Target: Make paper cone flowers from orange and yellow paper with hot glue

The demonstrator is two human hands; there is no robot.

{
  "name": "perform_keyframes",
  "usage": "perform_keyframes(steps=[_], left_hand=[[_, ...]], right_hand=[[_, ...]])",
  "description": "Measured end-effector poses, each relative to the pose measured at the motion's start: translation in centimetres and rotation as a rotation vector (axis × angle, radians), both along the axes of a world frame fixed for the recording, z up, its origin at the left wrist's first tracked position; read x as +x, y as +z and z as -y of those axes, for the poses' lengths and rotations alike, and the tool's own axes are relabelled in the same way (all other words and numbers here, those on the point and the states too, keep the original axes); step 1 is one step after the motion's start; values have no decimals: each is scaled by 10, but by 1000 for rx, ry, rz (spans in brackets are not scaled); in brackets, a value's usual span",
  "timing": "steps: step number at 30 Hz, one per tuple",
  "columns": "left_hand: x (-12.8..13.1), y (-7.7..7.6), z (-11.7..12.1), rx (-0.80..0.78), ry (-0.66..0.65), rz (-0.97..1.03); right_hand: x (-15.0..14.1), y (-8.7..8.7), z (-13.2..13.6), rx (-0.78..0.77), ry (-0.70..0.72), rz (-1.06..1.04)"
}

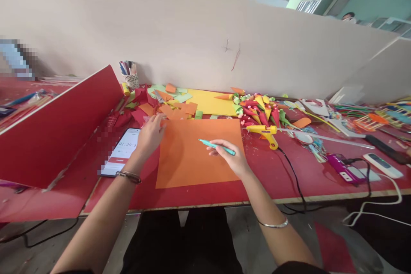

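A large orange paper sheet (192, 162) lies flat in front of me on the red table. Over it, my right hand (229, 154) holds a teal pen (218, 147) between thumb and fingers, its tip pointing left toward the middle of the sheet. My left hand (151, 135) is at the sheet's upper left corner, fingers loosely bent and apart, with nothing visible in them. Just beyond that hand lie orange paper scraps (176, 113) and a pair of scissors (159, 96), partly covered by the scraps.
A phone (120, 154) showing a timer lies left of the sheet, beside an upright red board (64, 137). Behind are a pen cup (131, 79), a yellow sheet (212, 102) and small paper cones (263, 109). A yellow glue gun (265, 132) and purple power strip (346, 169) sit right.
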State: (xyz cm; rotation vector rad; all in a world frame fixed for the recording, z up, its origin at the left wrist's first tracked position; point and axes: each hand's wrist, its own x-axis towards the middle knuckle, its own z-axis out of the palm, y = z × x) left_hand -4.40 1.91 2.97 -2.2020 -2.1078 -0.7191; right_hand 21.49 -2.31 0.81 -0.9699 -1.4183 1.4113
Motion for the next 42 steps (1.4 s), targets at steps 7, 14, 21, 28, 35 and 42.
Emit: perform_keyframes(steps=[7, 14, 21, 28, 35, 42], left_hand=[[8, -5, 49, -105, -19, -220], [3, -27, 100, -287, -120, -356], [7, -45, 108, -263, -93, -367], [6, -47, 109, -242, -71, -306], [6, -50, 109, -221, -62, -320], [6, -48, 110, -211, -62, -288]], right_hand=[[5, -22, -15, -143, -14, 28], [-12, -13, -17, -24, -65, 27], [-42, -27, -24, -17, 9, 54], [-48, -30, -34, 54, -2, 115], [-50, -29, -32, 84, 26, 183], [-46, -23, -28, 73, 205, 249]])
